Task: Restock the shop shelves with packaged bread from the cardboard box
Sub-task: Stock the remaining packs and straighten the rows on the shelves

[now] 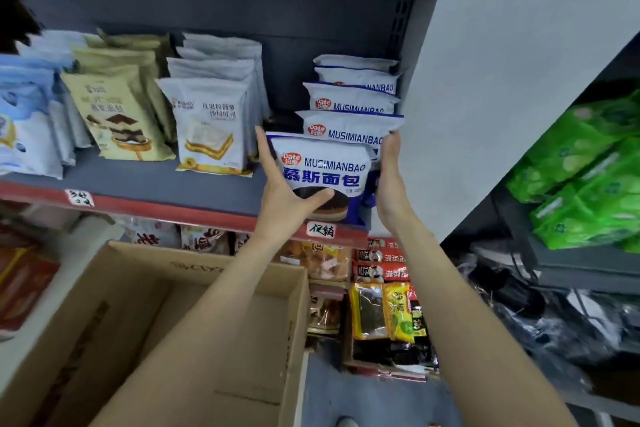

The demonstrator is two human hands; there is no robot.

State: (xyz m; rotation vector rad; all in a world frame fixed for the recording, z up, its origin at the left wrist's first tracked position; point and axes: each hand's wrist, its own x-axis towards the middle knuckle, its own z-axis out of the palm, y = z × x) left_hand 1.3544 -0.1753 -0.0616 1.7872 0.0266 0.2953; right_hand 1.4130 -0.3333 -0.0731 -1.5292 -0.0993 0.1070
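Note:
A white and blue bread packet marked MUSIMIANBAO point(322, 170) stands upright at the front right of the shelf point(166, 184). My left hand point(284, 191) holds its left side, fingers flat along the edge and thumb across the front. My right hand point(389, 177) lies flat against its right side. Behind it a row of the same packets point(353, 128) runs back to the shelf wall. The cardboard box point(194, 333) sits below my forearms, open, with its visible inside bare.
Left on the same shelf stand rows of white sandwich-bread packets point(211, 125), beige cake packets point(121, 114) and pale blue packets point(24, 128). Lower shelves hold snack packs point(384, 308). Green packages point(588, 177) fill a rack at right. A white wall lies right of the shelf.

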